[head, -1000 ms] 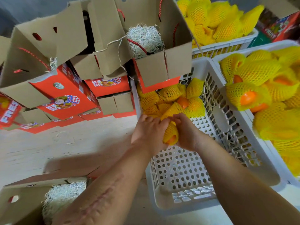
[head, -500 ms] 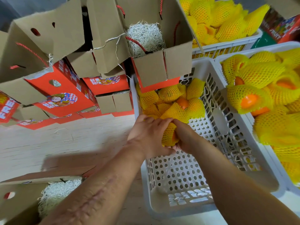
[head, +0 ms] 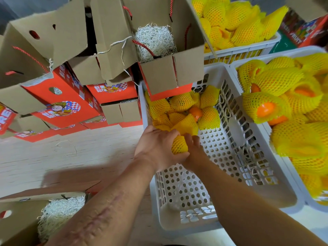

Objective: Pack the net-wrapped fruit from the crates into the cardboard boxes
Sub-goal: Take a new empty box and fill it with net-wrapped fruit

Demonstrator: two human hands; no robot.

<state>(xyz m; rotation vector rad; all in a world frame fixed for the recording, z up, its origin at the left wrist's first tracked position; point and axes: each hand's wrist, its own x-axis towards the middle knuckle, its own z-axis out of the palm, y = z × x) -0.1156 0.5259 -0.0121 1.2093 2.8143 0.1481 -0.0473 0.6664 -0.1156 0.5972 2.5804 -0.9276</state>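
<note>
My pale wooden floor holds white crates of fruit and stacked red-and-brown cardboard boxes.

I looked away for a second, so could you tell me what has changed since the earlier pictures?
Little: both hands, left hand and right hand, still hold the same netted fruit, now shifted slightly toward the pile at the white crate's far end. Crates and cardboard boxes are unchanged.

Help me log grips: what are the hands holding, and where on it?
Left hand and right hand together clasp one yellow foam-net-wrapped fruit by its opposite sides.
</note>
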